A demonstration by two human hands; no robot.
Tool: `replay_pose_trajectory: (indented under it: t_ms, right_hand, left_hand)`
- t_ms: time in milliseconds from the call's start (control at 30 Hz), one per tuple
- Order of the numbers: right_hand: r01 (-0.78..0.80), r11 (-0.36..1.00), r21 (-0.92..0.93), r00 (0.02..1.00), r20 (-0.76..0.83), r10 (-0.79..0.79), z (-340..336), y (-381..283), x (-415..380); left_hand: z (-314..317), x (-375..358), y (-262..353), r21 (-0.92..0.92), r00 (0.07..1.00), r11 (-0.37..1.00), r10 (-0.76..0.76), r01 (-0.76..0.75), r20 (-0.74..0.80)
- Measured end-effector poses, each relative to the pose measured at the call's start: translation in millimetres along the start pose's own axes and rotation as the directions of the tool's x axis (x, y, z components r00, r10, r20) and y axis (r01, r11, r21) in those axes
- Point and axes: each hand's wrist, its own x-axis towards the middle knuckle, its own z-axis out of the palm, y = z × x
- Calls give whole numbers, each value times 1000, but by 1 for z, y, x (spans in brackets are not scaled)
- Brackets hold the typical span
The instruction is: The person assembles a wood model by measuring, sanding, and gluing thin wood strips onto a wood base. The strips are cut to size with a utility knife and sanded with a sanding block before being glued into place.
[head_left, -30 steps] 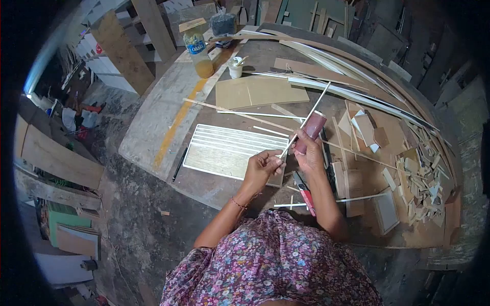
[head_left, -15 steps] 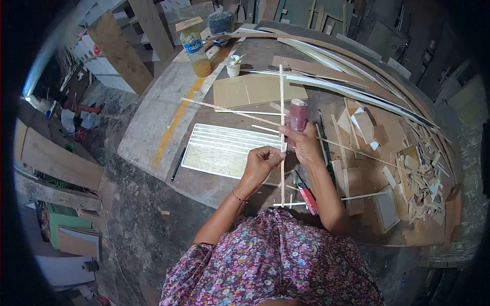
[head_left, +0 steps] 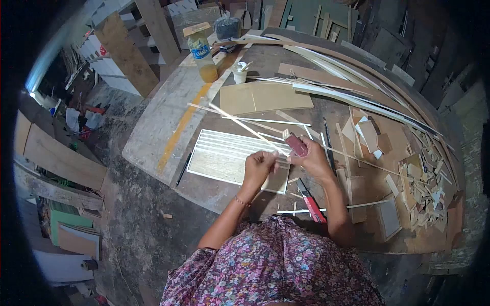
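My right hand [head_left: 314, 160] is closed around a sanding block [head_left: 296, 143] wrapped in dark red sandpaper, tilted to the left. A thin wooden strip [head_left: 240, 122] slants from the upper left to that hand's thumb, apparently pinched there too. My left hand [head_left: 259, 168] has its fingers curled together beside the strip's near end, slightly blurred; what they hold, if anything, is hidden. Beneath the hands lies a pale rectangular panel [head_left: 219, 158] with raised strips along its far part. A red utility knife [head_left: 312, 204] lies just in front of my right forearm.
On the worktable [head_left: 153, 127] stand a plastic bottle [head_left: 205, 64] and a white cup [head_left: 240, 74]. A brown board [head_left: 265, 98] lies behind the panel. Long strips [head_left: 347, 94] curve along the far side; wood offcuts [head_left: 423, 183] pile up at right. A pencil [head_left: 182, 168] lies left.
The strip has swung from pointing away from me to slanting up-left. The sanding block has tipped left, and my left hand has come off the strip's lower part. The view has shifted slightly.
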Motion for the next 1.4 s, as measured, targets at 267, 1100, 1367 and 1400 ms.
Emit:
replay_pose_trajectory:
  t_ms: [267, 1100, 1367, 1400]
  right_hand:
    - [30, 999, -21, 957, 290, -22, -25, 18, 18]
    - [119, 716, -687, 749, -411, -519, -13, 20, 13]
    - [245, 607, -756, 801, -195, -566, 41, -12, -36]
    - [236, 606, -759, 796, -207, -569, 40, -7, -34]
  left_hand:
    - [-10, -3, 45, 791, 667, 150, 643, -593, 378]
    - [-6, -3, -9, -6, 984, 1000, 19, -18, 180]
    - [4, -7, 4, 713, 915, 634, 402, -300, 27]
    - [6, -7, 2, 673, 913, 667, 408, -319, 29]
